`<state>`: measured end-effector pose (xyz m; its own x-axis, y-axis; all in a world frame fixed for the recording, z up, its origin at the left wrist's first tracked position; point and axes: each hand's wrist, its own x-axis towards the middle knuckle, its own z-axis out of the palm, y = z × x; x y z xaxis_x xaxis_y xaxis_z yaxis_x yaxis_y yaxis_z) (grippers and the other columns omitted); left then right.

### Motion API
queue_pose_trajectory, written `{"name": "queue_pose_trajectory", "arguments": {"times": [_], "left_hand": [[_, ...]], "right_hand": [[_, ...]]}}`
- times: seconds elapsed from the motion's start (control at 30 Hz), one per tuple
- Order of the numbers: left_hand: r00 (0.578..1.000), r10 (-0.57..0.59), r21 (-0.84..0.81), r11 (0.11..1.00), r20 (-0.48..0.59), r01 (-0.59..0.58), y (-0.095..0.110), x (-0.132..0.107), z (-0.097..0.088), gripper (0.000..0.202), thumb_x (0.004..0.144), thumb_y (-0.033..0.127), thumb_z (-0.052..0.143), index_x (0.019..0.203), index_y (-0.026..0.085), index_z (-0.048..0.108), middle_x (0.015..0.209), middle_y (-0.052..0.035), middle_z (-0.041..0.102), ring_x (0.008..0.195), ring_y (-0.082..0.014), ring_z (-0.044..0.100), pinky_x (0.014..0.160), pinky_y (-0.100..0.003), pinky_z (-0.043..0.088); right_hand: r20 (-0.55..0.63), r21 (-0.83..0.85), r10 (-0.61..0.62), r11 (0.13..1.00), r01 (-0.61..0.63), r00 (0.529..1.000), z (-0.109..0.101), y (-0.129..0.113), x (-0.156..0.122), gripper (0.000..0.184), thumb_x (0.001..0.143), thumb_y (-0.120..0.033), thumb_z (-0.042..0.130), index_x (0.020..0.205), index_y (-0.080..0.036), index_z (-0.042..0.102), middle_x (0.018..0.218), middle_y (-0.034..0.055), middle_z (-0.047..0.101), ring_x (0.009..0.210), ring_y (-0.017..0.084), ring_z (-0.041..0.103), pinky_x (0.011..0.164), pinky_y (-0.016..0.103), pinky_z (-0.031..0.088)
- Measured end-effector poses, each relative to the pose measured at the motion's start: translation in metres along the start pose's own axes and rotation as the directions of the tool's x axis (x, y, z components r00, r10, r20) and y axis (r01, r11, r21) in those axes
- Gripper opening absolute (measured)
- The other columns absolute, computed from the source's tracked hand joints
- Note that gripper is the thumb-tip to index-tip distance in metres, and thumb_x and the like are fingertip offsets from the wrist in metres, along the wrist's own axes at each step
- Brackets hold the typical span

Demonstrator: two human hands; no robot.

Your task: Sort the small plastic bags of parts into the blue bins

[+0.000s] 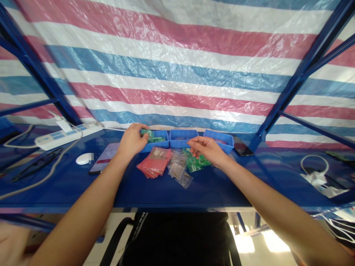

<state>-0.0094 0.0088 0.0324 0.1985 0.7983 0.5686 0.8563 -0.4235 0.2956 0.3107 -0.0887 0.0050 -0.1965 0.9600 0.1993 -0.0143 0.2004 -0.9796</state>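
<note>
My left hand (132,141) reaches to the left blue bin (165,143), its thumb and fingers closed on a green packet (146,132) at the bin's left end. More small green packets (158,139) lie in that bin. My right hand (207,148) hovers in front of the middle and right bins, fingers curled together; whether it holds anything is hidden. Below it lies a pile of green packets (197,163). To the left of that pile are clear plastic bags (179,168) with small brownish contents, and a fanned stack of red packets (155,162).
The middle blue bin (183,133) and right blue bin (227,141) stand in a row on the blue table (222,190). Left are a tablet-like device (107,155), a white mouse (83,159) and a power strip (69,136). A phone (243,147) lies right, beyond it a white charger (316,178).
</note>
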Motion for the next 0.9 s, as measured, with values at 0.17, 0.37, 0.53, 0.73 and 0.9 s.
{"name": "queue_pose_trajectory", "arguments": {"times": [0.17, 0.37, 0.53, 0.73, 0.9], "left_hand": [[0.982, -0.103, 0.196, 0.978, 0.158, 0.071, -0.010, -0.003, 0.008, 0.029, 0.089, 0.043, 0.063, 0.100, 0.025, 0.084, 0.111, -0.0130, 0.079, 0.106, -0.0373, 0.069, 0.093, -0.049, 0.053], [0.994, -0.065, 0.189, 0.981, 0.091, 0.047, -0.001, -0.010, 0.010, 0.040, 0.096, 0.053, 0.057, 0.097, 0.024, 0.085, 0.138, -0.0143, 0.068, 0.128, -0.0441, 0.053, 0.103, -0.058, 0.046], [0.991, 0.134, 0.001, 0.991, 0.027, -0.134, 0.019, -0.012, 0.010, 0.033, 0.100, 0.045, 0.058, 0.101, 0.022, 0.082, 0.123, -0.0104, 0.072, 0.120, -0.0324, 0.059, 0.112, -0.051, 0.042], [0.924, 0.380, -0.208, 0.901, -0.048, -0.381, 0.052, -0.021, 0.011, 0.026, 0.104, 0.036, 0.057, 0.100, 0.022, 0.078, 0.117, -0.0081, 0.074, 0.116, -0.0266, 0.064, 0.111, -0.045, 0.045], [0.894, 0.445, -0.262, 0.857, -0.057, -0.444, 0.069, -0.028, 0.009, 0.023, 0.104, 0.035, 0.058, 0.099, 0.022, 0.077, 0.114, -0.0074, 0.074, 0.115, -0.0258, 0.065, 0.111, -0.045, 0.048]], "right_hand": [[0.000, -0.089, -0.033, 0.996, 0.033, 0.999, -0.001, 0.004, 0.000, 0.043, 0.085, -0.061, 0.080, 0.098, -0.021, 0.075, 0.074, 0.0006, 0.072, 0.060, 0.015, 0.064, 0.054, 0.028, 0.048], [0.130, -0.511, -0.269, 0.806, 0.297, 0.954, 0.001, 0.001, -0.008, 0.030, 0.096, -0.052, 0.073, 0.101, -0.023, 0.079, 0.093, 0.0053, 0.078, 0.082, 0.022, 0.068, 0.076, 0.037, 0.052], [0.483, -0.563, -0.347, 0.580, 0.589, 0.804, 0.010, -0.005, -0.016, 0.046, 0.079, -0.057, 0.090, 0.111, -0.024, 0.080, 0.110, 0.0084, 0.074, 0.110, 0.029, 0.063, 0.103, 0.045, 0.050], [0.540, -0.640, -0.224, 0.517, 0.569, 0.811, 0.018, 0.004, -0.020, 0.080, 0.070, -0.067, 0.092, 0.138, -0.029, 0.072, 0.118, 0.0089, 0.062, 0.114, 0.030, 0.056, 0.104, 0.045, 0.051], [0.490, -0.666, -0.238, 0.518, 0.536, 0.839, 0.020, 0.011, -0.018, 0.050, 0.084, -0.056, 0.086, 0.122, -0.024, 0.078, 0.117, 0.0103, 0.063, 0.113, 0.029, 0.056, 0.104, 0.045, 0.050]]}}
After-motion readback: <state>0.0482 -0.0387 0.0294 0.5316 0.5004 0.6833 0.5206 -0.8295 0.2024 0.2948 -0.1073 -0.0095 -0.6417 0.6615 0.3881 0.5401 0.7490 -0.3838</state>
